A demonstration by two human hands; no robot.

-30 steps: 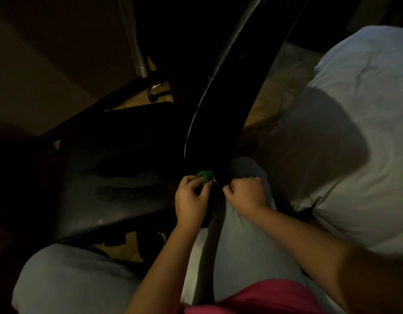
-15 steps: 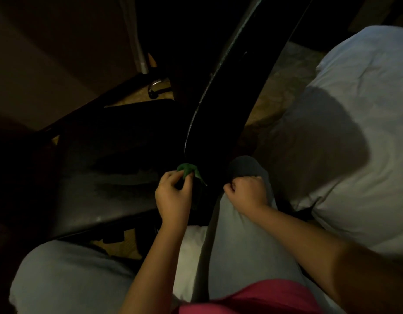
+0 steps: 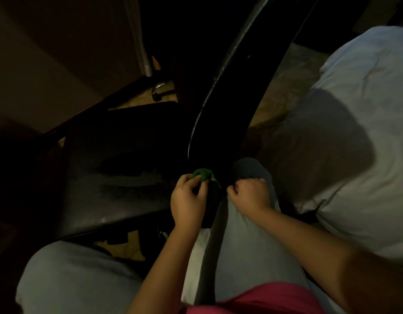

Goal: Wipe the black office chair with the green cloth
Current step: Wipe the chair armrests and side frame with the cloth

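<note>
Over the last 1 second the left hand (image 3: 188,199), pinching the bunched green cloth (image 3: 203,174), swept left and back right along the chair (image 3: 118,177) seat's near-right corner, suggesting wiping was underway, while the right hand (image 3: 250,193) stayed fisted, empty as far as visible, on the knee (image 3: 248,168).

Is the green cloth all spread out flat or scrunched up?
Scrunched up. Only a small rounded wad of the green cloth pokes out above the left hand, whose fingers curl around it.

I am in a dim bedroom at home: a bed with pale bedding (image 3: 354,155) lies right of my hands, tan floor (image 3: 284,71) beyond.
</note>
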